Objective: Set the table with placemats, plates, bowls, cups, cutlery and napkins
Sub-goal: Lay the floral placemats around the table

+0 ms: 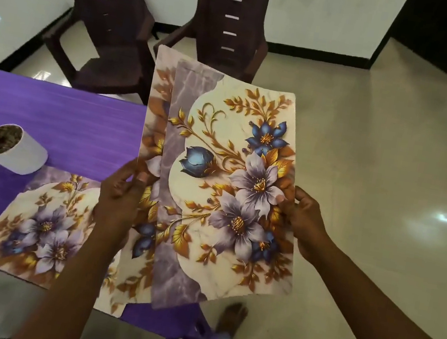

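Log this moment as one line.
step: placemats | left hand: holds rear placemat | right hand: holds front placemat | table: one placemat laid

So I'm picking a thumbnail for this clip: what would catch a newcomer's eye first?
The floral placemats held up mid-frame, the left hand and right hand each gripping a side edge. Next, the purple tablecloth at left, with another placemat lying flat and a white plant pot behind it.
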Demonstrator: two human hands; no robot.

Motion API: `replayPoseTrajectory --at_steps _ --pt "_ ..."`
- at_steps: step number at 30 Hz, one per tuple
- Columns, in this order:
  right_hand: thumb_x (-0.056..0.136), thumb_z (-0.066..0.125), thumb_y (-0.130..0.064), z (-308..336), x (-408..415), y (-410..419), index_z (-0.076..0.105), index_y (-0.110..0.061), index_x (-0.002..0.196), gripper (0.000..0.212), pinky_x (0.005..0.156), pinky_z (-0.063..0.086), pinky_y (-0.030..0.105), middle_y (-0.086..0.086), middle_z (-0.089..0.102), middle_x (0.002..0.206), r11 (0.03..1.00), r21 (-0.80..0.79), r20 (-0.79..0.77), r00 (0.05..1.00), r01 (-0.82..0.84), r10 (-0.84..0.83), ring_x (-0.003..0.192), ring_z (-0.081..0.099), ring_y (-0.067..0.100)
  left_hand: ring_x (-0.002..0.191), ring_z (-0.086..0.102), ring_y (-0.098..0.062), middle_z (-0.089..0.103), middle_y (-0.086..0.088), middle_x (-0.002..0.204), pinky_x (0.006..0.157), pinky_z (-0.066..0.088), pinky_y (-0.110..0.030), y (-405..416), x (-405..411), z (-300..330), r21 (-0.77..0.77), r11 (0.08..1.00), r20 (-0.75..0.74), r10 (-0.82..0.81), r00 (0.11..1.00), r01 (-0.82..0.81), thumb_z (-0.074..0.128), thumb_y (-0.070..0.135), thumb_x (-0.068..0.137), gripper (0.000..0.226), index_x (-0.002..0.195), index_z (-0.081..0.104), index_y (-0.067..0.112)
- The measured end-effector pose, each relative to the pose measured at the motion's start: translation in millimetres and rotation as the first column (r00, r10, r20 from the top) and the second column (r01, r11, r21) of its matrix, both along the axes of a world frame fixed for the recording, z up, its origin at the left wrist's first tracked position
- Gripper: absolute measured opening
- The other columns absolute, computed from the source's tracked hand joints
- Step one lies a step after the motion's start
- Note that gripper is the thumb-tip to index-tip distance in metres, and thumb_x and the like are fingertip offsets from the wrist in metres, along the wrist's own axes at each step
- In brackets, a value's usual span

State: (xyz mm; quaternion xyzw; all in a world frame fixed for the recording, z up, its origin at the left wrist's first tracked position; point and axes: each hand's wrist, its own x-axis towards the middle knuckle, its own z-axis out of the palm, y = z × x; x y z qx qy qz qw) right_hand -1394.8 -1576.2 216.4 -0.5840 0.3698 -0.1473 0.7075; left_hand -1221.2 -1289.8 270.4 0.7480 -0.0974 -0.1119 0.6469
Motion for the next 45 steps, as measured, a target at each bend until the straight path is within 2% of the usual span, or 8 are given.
replayPoseTrajectory --at_steps 6,10,19,25,31,36,41,45 --pt "0.1 0.06 -0.003 11.6 46.8 -58.9 0.072 -0.023 0.11 0.026 0.071 0.063 0.038 0.001 0.079 0.102 0.999 0.045 0.006 1.0 -0.028 0.027 0.088 0.076 0.019 0.118 0.07 -0.031 0.075 -0.005 0.124 0.1 0.056 -0.056 -3.6 33.0 -18.7 0.047 0.969 0.157 0.231 0.96 -0.241 0.062 0.038 0.101 0.035 0.131 0.072 0.023" --pt "0.1 0.056 0.005 26.2 90.2 -104.2 0.07 -0.016 0.114 0.029 0.065 0.061 0.03 0.005 0.079 0.102 0.991 0.096 0.026 0.996 -0.092 0.09 0.084 0.076 0.019 0.115 0.069 -0.023 0.074 -0.008 0.122 0.097 0.056 -0.029 -17.0 44.1 -14.5 0.021 0.909 0.2 0.405 0.892 -0.417 0.062 0.019 0.104 0.028 0.13 0.072 0.013" --pt "0.101 0.055 0.0 37.9 170.0 -206.1 0.069 -0.016 0.125 0.032 0.071 0.062 0.033 0.009 0.077 0.114 0.961 0.169 -0.007 0.975 -0.219 0.223 0.094 0.074 0.025 0.081 0.068 -0.013 0.075 0.009 0.094 0.077 0.054 -0.035 -102.0 98.0 6.1 -0.115 0.851 0.052 0.521 0.852 -0.513 0.07 0.04 0.097 0.035 0.117 0.074 0.011" --pt "0.101 0.054 0.002 34.3 264.5 -255.5 0.072 -0.015 0.114 0.028 0.082 0.064 0.037 0.011 0.075 0.115 0.92 0.193 0.05 0.94 -0.342 0.338 0.092 0.074 0.021 0.106 0.072 -0.026 0.077 -0.003 0.116 0.095 0.058 -0.055 -129.2 144.1 16.0 0.022 0.775 0.19 0.617 0.764 -0.631 0.064 0.031 0.102 0.027 0.123 0.074 0.019" --pt "0.1 0.054 0.002 -6.4 374.9 -295.5 0.06 -0.002 0.137 0.038 0.091 0.058 0.04 0.019 0.066 0.134 0.829 0.249 0.08 0.864 -0.5 0.497 0.114 0.065 0.032 0.097 0.065 -0.021 0.074 -0.008 0.106 0.086 0.046 -0.037 -141.0 141.6 36.8 0.339 0.49 0.417 0.687 0.595 -0.803 0.056 0.027 0.106 0.022 0.115 0.073 0.016" --pt "0.1 0.051 0.006 -31.6 451.7 -311.7 0.061 -0.002 0.135 0.037 0.074 0.064 0.031 0.019 0.068 0.127 0.763 0.258 -0.037 0.783 -0.592 0.621 0.092 0.071 0.023 0.087 0.062 0.015 0.072 -0.002 0.11 0.08 0.043 -0.003 -160.3 116.3 46.4 0.282 0.329 0.463 0.776 0.428 -0.901 0.056 0.022 0.105 0.026 0.119 0.071 0.038" --pt "0.099 0.062 -0.003 -38.1 512.0 -295.7 0.073 -0.014 0.11 0.019 0.08 0.063 0.042 0.013 0.076 0.109 0.66 0.213 -0.158 0.641 -0.721 0.751 0.096 0.074 0.03 0.109 0.067 -0.019 0.073 -0.003 0.119 0.094 0.048 -0.021 -161.3 91.7 46.6 0.351 0.152 0.524 0.786 0.329 -0.924 0.056 0.017 0.105 0.03 0.132 0.07 0.016" --pt "0.096 0.067 -0.005 -48.7 548.5 -258.3 0.074 -0.011 0.112 0.019 0.096 0.057 0.055 0.014 0.078 0.105 0.549 0.202 -0.203 0.514 -0.811 0.833 0.101 0.074 0.036 0.107 0.066 -0.018 0.074 -0.007 0.118 0.085 0.041 -0.008 -151.0 83.5 46.2 0.347 -0.021 0.568 0.8 0.192 -0.938 0.056 0.015 0.105 0.03 0.132 0.07 0.015"
